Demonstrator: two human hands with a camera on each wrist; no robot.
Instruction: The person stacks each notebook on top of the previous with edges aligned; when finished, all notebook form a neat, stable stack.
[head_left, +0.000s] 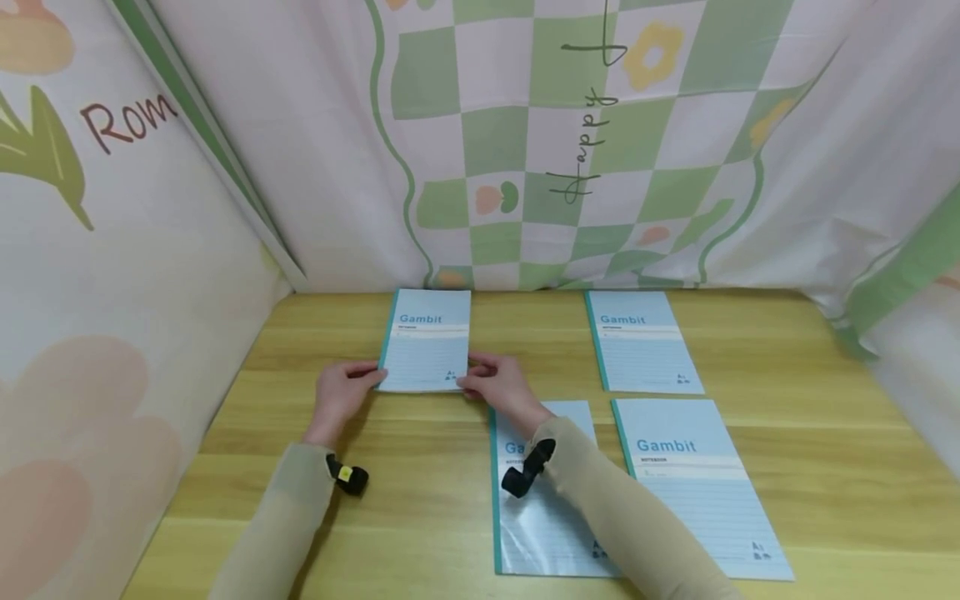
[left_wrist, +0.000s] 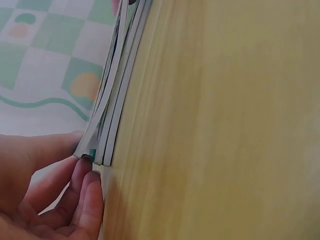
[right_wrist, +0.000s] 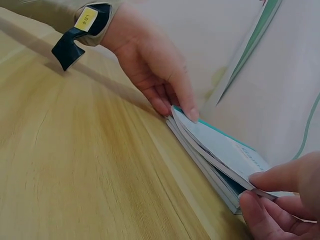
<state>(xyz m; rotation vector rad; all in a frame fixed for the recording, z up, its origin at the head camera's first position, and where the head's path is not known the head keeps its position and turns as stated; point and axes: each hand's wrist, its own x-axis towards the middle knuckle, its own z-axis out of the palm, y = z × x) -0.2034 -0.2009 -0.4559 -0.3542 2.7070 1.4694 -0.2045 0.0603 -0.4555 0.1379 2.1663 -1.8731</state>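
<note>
A light-blue Gambit notebook [head_left: 426, 354] with a teal spine lies uppermost on a small stack at the back left of the table. My left hand [head_left: 343, 396] pinches its near left corner, and my right hand [head_left: 508, 390] pinches the near right corner. Seen from the left wrist, the top notebook's edge is bent slightly up, with a gap above the notebooks [left_wrist: 116, 127] beneath it. In the right wrist view, the right thumb presses on the cover while fingers [right_wrist: 255, 212] sit under the raised corner.
A single notebook [head_left: 641, 342] lies at the back right. In front of it lies another notebook [head_left: 697, 500], and beside that one a further notebook [head_left: 536, 533] partly under my right forearm. A printed curtain [head_left: 495, 142] hangs behind the wooden table [head_left: 405, 500].
</note>
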